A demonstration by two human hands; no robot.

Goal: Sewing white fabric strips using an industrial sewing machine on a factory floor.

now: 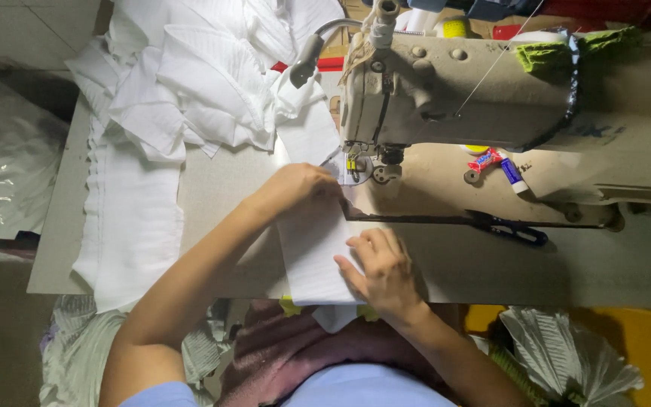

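My left hand [295,188] presses flat on the far end of the narrow white striped fabric strip [314,256] beside the beige sewing machine's needle [352,162]; my right hand [382,271], fingers spread, pins its near right edge.

Both arms are bare from the fingers up past the elbows. The left hand [295,188] and right hand [382,267] carry no rings, watch or gloves that show. Well back from the fingers, a pale blue short sleeve [156,396] covers the left shoulder, and the same pale blue shirt [356,388] spans the chest between the arms.
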